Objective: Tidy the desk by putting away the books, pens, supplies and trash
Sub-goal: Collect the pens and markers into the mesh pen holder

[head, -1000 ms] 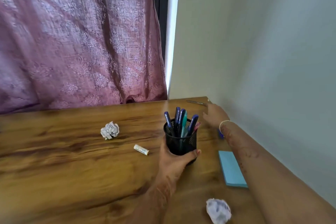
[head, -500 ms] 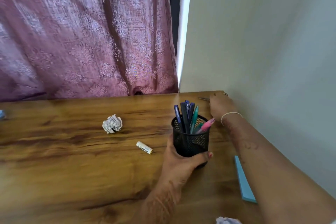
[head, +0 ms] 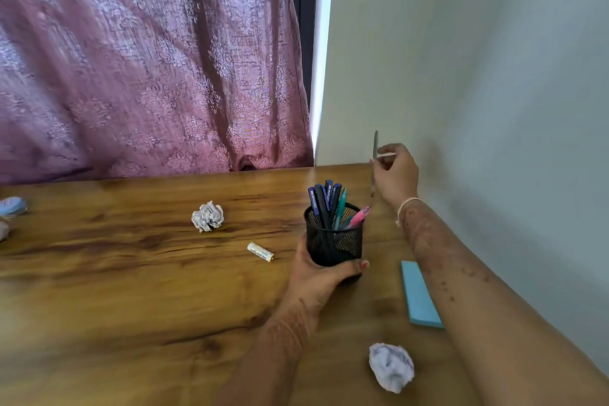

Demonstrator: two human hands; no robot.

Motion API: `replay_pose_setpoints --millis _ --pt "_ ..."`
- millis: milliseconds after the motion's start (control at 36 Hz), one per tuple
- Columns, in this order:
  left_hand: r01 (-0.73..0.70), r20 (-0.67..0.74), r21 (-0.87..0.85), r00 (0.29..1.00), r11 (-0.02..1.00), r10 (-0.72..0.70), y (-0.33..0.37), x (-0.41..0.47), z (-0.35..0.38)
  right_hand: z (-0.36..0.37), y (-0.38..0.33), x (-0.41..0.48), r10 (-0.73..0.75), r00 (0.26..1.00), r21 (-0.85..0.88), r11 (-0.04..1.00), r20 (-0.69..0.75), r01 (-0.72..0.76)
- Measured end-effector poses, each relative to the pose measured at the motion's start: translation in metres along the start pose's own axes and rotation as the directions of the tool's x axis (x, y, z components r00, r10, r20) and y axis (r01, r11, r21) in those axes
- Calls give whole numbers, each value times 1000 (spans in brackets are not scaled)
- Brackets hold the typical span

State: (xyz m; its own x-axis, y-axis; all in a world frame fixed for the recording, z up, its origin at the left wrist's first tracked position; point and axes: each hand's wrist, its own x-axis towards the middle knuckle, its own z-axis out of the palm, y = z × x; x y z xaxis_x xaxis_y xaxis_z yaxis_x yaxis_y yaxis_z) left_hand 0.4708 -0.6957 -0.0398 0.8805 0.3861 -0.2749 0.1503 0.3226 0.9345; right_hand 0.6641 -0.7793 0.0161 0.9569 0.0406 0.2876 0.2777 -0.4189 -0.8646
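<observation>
My left hand (head: 318, 277) grips a black mesh pen holder (head: 333, 241) standing on the wooden desk (head: 131, 290); several blue pens, a teal one and a pink one stick out of it. Above and to the right of the holder, my right hand (head: 395, 175) pinches a thin grey pen (head: 374, 161), held nearly upright in the air. A crumpled paper ball (head: 207, 216) lies left of the holder, and a second one (head: 391, 366) lies at the front right. A small white battery-like cylinder (head: 260, 252) lies just left of my left hand.
A light blue pad (head: 417, 295) lies flat at the desk's right edge, partly under my right forearm. A pale wall (head: 494, 109) borders the desk on the right, a mauve curtain (head: 148, 59) hangs behind it. Blurred pale objects (head: 11, 206) sit at the far left edge.
My right hand took the thin grey pen off the desk's far corner and lifted it upright above the holder. My left hand kept its hold on the pen holder.
</observation>
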Motion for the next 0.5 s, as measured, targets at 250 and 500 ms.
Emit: replay_pose_setpoints --millis 250,500 --pt "74 -5 -30 997 997 -74 19 -21 -6 -39 -67 -74 -46 998 441 897 49 20" --pt "27 61 10 998 1000 -27 34 -86 -31 -60 -101 -159 -192 956 174 972 220 156"
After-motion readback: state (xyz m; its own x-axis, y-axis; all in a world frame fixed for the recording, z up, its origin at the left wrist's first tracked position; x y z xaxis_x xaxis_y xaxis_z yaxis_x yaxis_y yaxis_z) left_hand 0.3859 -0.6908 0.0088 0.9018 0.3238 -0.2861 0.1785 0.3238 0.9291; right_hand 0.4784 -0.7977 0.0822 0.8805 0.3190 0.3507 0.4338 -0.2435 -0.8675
